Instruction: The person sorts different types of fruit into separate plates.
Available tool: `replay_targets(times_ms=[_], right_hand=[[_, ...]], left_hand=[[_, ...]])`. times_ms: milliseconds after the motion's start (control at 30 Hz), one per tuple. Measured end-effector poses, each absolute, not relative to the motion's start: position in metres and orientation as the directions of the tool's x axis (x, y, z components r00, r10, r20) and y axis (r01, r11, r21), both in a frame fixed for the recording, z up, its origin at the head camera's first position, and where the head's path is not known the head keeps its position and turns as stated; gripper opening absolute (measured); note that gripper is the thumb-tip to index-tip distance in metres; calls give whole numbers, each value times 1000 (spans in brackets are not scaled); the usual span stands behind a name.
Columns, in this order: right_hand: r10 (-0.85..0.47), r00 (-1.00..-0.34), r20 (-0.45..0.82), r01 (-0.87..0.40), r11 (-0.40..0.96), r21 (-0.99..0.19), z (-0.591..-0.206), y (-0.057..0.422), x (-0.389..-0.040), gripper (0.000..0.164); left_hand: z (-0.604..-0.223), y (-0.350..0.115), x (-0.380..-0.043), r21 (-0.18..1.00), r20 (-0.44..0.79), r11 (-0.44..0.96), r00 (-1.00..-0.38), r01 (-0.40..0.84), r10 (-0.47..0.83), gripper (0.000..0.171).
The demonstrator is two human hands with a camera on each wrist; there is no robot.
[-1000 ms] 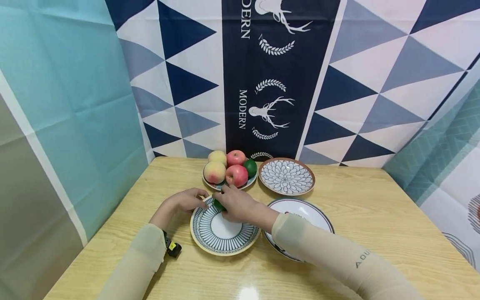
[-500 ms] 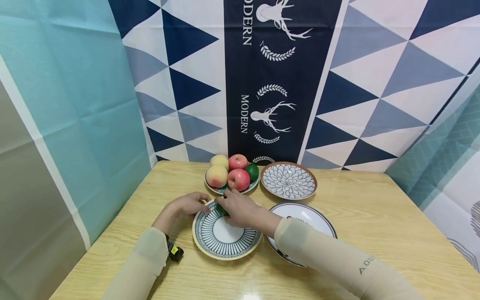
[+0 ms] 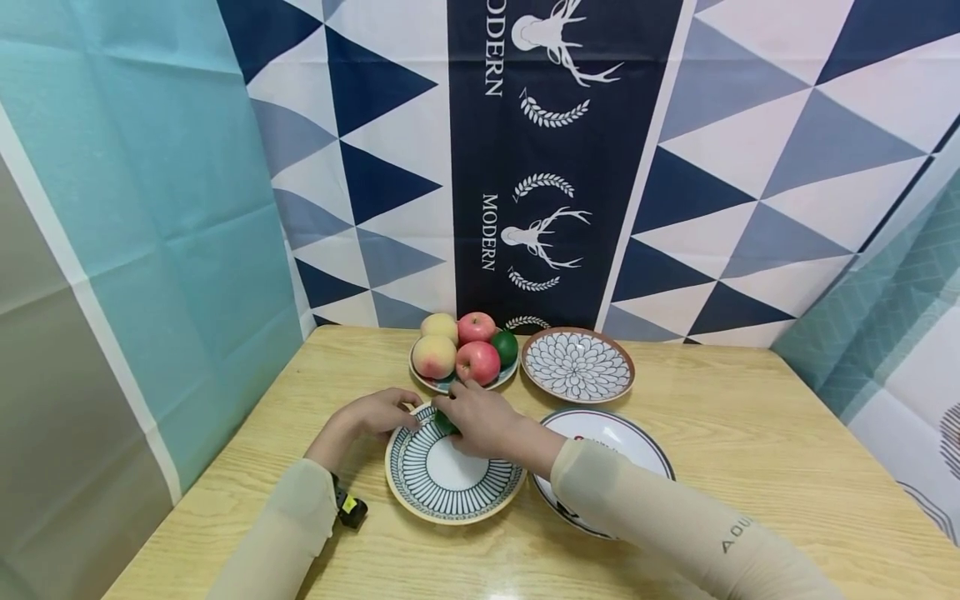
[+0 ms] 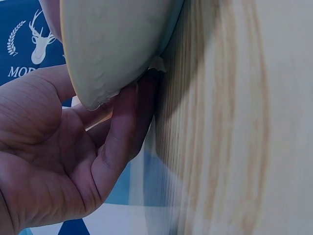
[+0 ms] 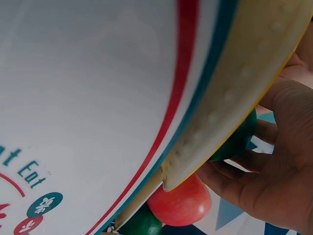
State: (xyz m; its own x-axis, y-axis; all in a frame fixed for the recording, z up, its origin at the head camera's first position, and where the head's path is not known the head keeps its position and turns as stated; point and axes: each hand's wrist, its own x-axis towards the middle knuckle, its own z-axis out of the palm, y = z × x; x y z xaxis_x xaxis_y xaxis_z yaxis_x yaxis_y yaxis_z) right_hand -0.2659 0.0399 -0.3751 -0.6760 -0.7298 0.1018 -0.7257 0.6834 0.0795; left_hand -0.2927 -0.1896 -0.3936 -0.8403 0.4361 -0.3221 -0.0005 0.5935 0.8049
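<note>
A plate with a blue striped pattern [image 3: 457, 471] and a yellowish rim lies at the middle of the wooden table. My left hand [image 3: 377, 411] pinches its far left rim; in the left wrist view the thumb is over the edge and the curled fingers [image 4: 122, 127] are under it. Over the far part of this plate, my right hand [image 3: 483, 421] grips a dark green fruit [image 3: 444, 423], partly covered by the fingers. The right wrist view shows that green fruit [image 5: 237, 139] beyond the plate's edge, against the fingers. Whether it touches the plate I cannot tell.
Just behind, a small plate [image 3: 420, 379] bears two peaches [image 3: 434, 357], two apples [image 3: 477, 362] and another green fruit [image 3: 505, 347]. A brown-rimmed petal-patterned plate [image 3: 577, 367] stands back right. Under my right forearm is a white plate [image 3: 637, 442] with printed lettering. A patterned cloth [image 3: 405, 242] hangs behind.
The head view has tilted slightly, so everything sits a little lower in it. Both hands keep their holds, with hardly any movement over the plate.
</note>
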Motion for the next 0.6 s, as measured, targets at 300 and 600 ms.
replay_targets(times_ms=[300,600], right_hand=[[-725,-681,97,-722,688,72,-373,40,-268,57],[-718,-692,79,-715,696,69,-371,39,-267,60]], left_hand=[[-392,-190,-293,798,-320,603,-846,2,426,22],[-393,-192,-292,802,-319,597,-841,5,436,23]])
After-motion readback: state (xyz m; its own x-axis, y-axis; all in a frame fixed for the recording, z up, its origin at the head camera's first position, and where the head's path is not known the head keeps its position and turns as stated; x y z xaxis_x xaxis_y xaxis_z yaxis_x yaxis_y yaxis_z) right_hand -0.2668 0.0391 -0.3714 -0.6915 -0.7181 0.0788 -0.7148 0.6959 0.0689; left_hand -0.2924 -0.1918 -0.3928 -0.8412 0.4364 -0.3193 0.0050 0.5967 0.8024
